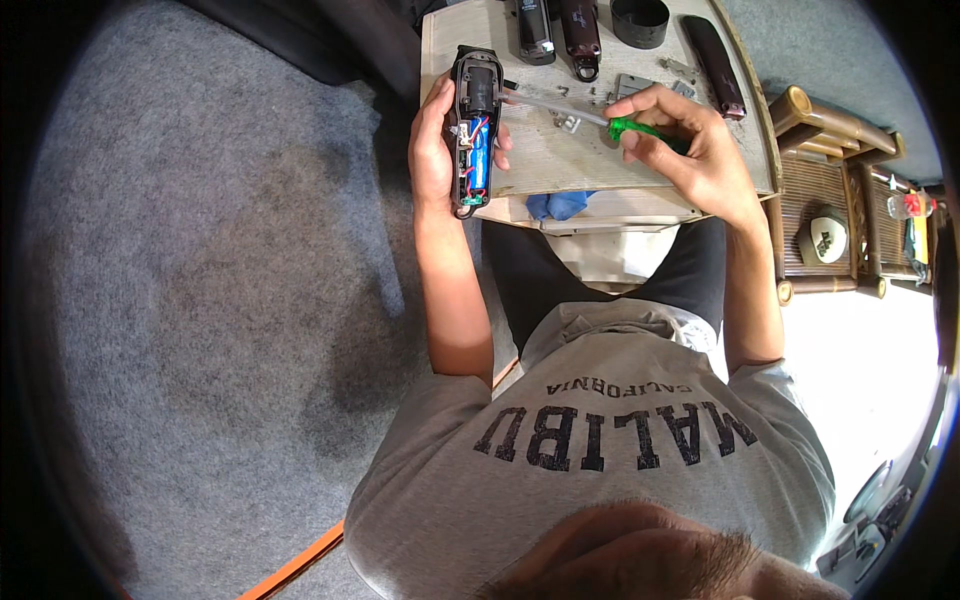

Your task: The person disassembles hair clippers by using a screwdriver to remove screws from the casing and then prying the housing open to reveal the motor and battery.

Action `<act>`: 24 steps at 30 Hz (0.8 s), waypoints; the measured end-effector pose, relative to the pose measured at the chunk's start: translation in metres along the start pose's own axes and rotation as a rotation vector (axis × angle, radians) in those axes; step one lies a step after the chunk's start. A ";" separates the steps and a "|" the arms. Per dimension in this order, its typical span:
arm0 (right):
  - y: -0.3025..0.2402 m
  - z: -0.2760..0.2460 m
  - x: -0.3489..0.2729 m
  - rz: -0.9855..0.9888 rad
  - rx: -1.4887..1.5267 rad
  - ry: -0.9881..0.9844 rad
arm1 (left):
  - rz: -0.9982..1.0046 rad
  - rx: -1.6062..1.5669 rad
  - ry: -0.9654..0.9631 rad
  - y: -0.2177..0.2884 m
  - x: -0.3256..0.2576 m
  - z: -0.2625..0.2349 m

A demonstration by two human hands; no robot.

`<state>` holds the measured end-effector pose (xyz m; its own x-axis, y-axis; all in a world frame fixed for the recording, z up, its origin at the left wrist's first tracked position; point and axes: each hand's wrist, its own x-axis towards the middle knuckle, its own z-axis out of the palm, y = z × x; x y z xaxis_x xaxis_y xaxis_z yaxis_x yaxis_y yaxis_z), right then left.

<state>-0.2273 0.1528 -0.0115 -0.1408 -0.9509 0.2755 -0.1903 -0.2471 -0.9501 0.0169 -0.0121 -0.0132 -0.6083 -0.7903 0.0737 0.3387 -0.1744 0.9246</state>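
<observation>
My left hand [432, 150] is closed around an opened hair clipper [480, 90], held upright at the table's left edge. Its inside faces up, showing a dark motor housing, a blue battery cell [478, 155] and red wires. My right hand [700, 150] grips the green handle of a screwdriver [640, 130]. The screwdriver's pale shaft points left, and its tip meets the clipper's right side near the motor; whether it sits on a screw is too small to tell. Small loose parts [570, 123] lie on the table under the shaft.
On the wooden table [560, 172], a black clipper shell [535, 35], a maroon shell [580, 40], a round black cup [640, 22] and a long dark cover [713, 65] lie farther back. Blue cloth [560, 205] pokes out below the front edge. Bamboo furniture [825, 200] with a cap stands right.
</observation>
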 end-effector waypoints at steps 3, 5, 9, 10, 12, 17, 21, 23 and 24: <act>-0.002 0.001 0.001 0.018 -0.034 0.002 | 0.016 0.004 -0.016 0.001 0.000 0.003; -0.002 -0.001 0.001 0.036 -0.048 -0.017 | 0.027 0.003 -0.019 0.002 0.001 0.005; -0.002 0.000 0.001 0.035 -0.080 -0.024 | 0.035 -0.007 -0.026 0.002 0.002 0.006; -0.002 0.001 0.001 0.035 -0.080 -0.024 | 0.045 -0.003 -0.032 0.003 0.002 0.006; -0.001 0.002 0.001 0.037 -0.093 -0.010 | 0.051 0.002 -0.033 0.002 0.002 0.005; 0.002 0.002 0.001 0.013 -0.099 -0.006 | 0.055 0.021 -0.012 0.002 0.002 0.005; -0.002 -0.002 0.002 0.038 -0.101 -0.078 | 0.055 0.034 -0.011 0.002 0.001 0.006; -0.003 -0.002 0.002 0.039 -0.115 -0.077 | 0.054 0.044 -0.008 0.003 0.001 0.006; -0.003 -0.001 0.002 0.041 -0.129 -0.076 | 0.057 0.047 -0.014 0.003 0.001 0.007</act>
<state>-0.2284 0.1515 -0.0076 -0.0781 -0.9722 0.2208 -0.3098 -0.1868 -0.9323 0.0126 -0.0092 -0.0081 -0.5992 -0.7897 0.1313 0.3389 -0.1016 0.9353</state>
